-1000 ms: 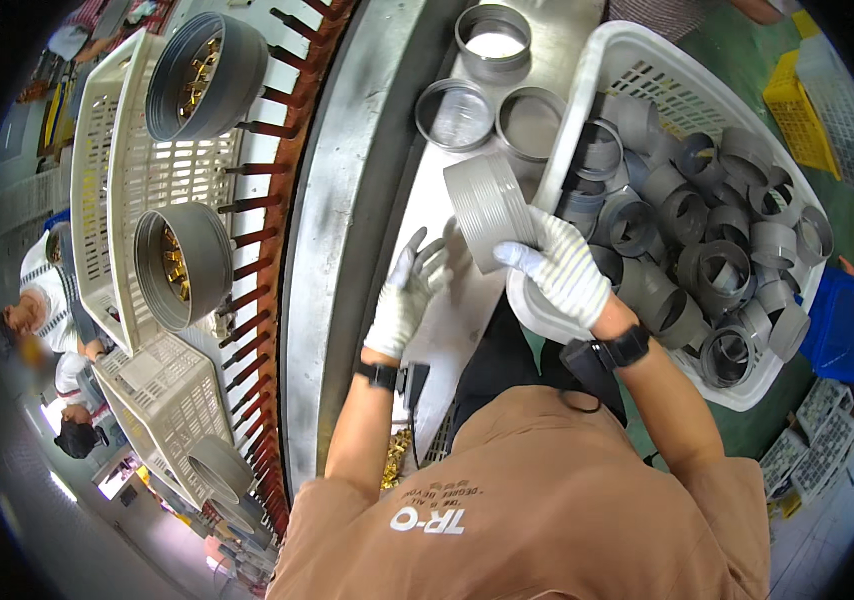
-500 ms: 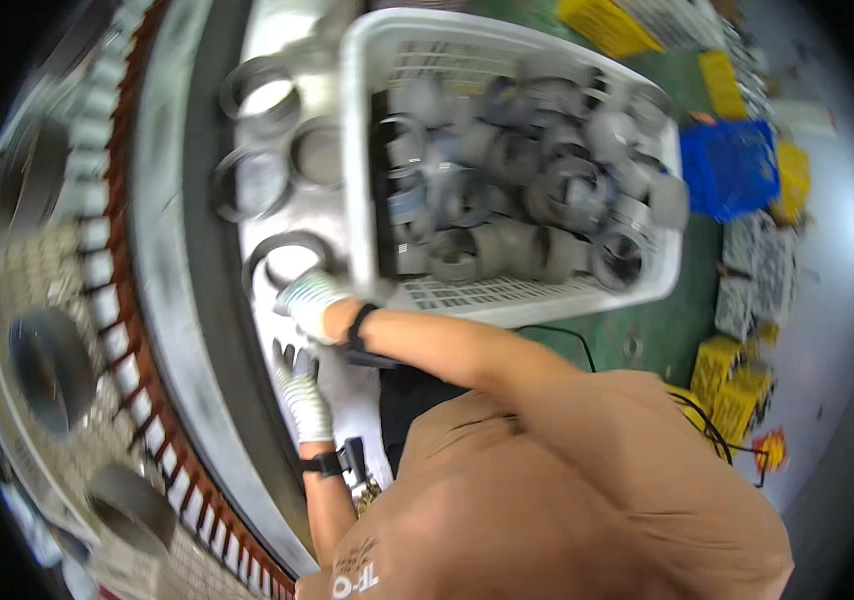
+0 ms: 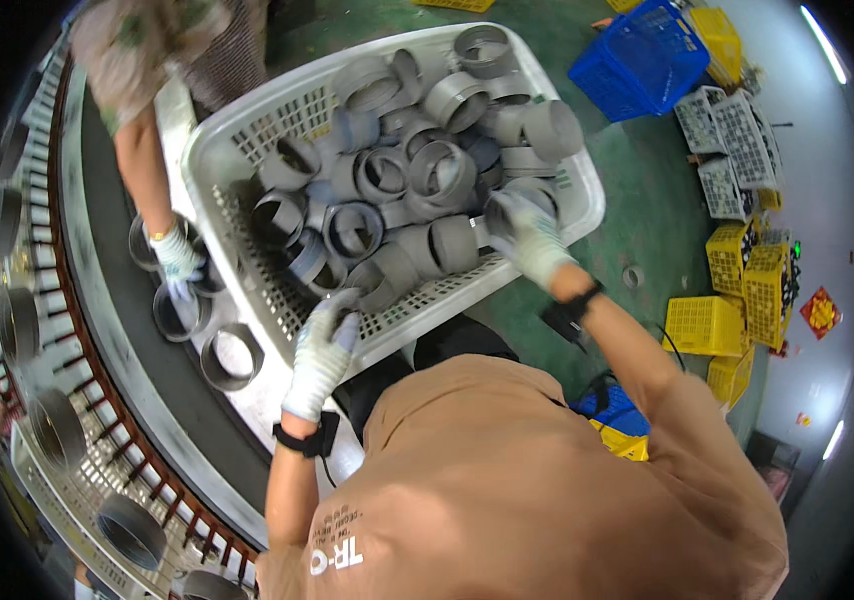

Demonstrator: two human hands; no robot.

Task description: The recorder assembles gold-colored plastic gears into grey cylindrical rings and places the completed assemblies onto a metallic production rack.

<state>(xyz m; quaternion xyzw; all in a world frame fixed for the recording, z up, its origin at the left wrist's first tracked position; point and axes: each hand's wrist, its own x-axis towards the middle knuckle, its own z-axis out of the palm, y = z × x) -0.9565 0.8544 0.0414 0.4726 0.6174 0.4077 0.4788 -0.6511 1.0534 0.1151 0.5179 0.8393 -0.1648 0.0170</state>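
Observation:
A white slatted plastic basket [image 3: 397, 345] holds a jumble of grey pipe fittings [image 3: 444, 172], short tube-like pieces, some elbowed. My left hand [image 3: 317, 365], in a white knit glove with grey fingertips, is at the basket's near left rim. Its fingers are apart, beside a grey fitting [image 3: 375, 290], with nothing visible between them. At the near right corner my gloved right hand [image 3: 530, 238] has its fingers wrapped over another grey fitting [image 3: 535, 190], which it partly covers. Both wrists wear black straps.
Grey rings [image 3: 232, 357] stand on a metal ledge left of the basket. A co-worker's gloved hand [image 3: 179, 262] reaches in among them. Beyond the ledge runs a dark belt [image 3: 162, 390]. Blue [image 3: 642, 60] and yellow crates [image 3: 712, 325] stand on the green floor to the right.
Both hands have moved from the rings on the ledge to the basket, the right hand crossing to its right side. My view has turned, and a co-worker's arm has appeared at upper left.

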